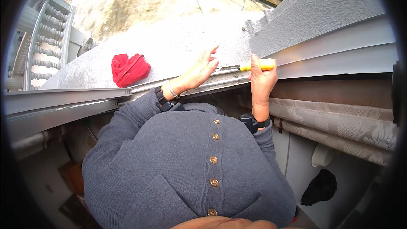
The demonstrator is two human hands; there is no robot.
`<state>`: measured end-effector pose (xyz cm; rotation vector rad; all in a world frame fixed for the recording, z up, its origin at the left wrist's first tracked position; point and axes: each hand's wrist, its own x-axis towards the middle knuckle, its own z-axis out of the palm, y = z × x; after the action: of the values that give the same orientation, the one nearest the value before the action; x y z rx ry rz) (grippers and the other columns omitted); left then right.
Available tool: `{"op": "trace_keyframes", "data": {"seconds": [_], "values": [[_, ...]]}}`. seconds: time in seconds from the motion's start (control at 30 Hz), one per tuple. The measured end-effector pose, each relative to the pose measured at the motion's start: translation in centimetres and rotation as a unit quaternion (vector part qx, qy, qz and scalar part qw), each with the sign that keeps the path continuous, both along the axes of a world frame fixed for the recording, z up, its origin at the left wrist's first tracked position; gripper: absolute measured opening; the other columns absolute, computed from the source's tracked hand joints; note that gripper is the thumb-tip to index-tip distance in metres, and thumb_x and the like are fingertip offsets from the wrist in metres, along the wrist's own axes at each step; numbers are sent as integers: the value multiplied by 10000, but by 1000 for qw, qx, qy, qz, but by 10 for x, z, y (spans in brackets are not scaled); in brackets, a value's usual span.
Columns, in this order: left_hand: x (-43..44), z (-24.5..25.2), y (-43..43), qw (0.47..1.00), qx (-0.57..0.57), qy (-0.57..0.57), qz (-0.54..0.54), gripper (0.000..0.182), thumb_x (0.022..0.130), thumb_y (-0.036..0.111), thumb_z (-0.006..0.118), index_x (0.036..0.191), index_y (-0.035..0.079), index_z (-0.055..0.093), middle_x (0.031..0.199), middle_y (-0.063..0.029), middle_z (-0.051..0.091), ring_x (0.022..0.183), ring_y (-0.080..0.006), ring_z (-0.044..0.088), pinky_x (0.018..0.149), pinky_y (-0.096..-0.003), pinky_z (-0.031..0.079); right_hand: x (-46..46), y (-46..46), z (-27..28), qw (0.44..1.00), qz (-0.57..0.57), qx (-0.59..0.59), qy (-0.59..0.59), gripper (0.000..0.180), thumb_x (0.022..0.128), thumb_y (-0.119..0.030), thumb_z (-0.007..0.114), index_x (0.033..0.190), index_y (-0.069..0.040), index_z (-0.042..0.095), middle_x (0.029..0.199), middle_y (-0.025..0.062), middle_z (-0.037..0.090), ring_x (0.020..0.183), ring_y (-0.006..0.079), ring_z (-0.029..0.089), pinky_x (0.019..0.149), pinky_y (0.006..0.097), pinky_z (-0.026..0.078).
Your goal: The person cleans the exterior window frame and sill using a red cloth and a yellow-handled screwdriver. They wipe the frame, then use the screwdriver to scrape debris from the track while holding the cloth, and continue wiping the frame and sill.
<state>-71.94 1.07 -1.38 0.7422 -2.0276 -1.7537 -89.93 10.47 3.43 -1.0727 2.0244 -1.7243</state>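
Observation:
A screwdriver-like tool with a yellow handle (266, 65) is gripped in my right hand (262, 78), its thumb along the handle. The metal shaft points left, along the dirty sliding-window track (222, 78). Close to the tool's tip, my left hand (202, 70) hovers over or rests at the track's outer edge, fingers apart and holding nothing; whether it touches the frame I cannot tell. On the pale outer ledge (178, 49), left of my left hand, lies a crumpled red cloth (129, 70).
Sliding window frames (66, 100) stand at left and right (334, 57) of the opening. Patterned curtains (343, 117) hang inside at the right, near a black cloth-like item (319, 187). Outside are a stone balustrade (47, 44) and a rough grey wall (318, 12).

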Motion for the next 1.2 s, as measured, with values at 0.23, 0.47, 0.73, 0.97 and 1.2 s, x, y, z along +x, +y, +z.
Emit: {"op": "trace_keyframes", "data": {"seconds": [0.23,0.47,0.73,0.97,1.2], "values": [[-16,-22,-3,996,2,86,6,602,984,342,416,1462,66,176,1401,-218,290,1222,-321,451,1030,-408,365,5,-2,2,992,-18,41,-116,283,855,-184,705,824,-14,480,681,58,618,450,80,517,393,232,421],[-20,16,-24,937,267,224,17,647,979,505,352,1486,152,160,1514,-118,193,1383,-280,261,996,-486,407,17,2,12,984,-8,1,-176,229,907,-175,634,877,-23,466,745,87,631,454,83,517,413,210,434],[11,40,-39,993,104,45,24,582,999,436,354,1468,130,195,1309,-147,353,1171,-224,471,911,-393,487,1,7,26,999,0,4,-45,246,862,-164,690,839,-22,490,704,47,599,504,76,531,434,221,441],[12,4,-17,996,-60,-8,-61,581,995,367,389,1461,82,192,1323,-183,364,1163,-257,469,958,-357,414,-8,-3,-4,997,-29,26,67,237,850,-144,683,831,-9,489,650,62,588,464,101,514,457,273,445],[-4,-13,-12,999,6,22,-27,601,997,385,371,1478,100,148,1404,-187,299,1241,-285,421,1008,-392,396,-13,-6,-10,995,4,37,-89,226,871,-154,649,820,5,497,687,98,645,434,103,507,420,254,421]]}}
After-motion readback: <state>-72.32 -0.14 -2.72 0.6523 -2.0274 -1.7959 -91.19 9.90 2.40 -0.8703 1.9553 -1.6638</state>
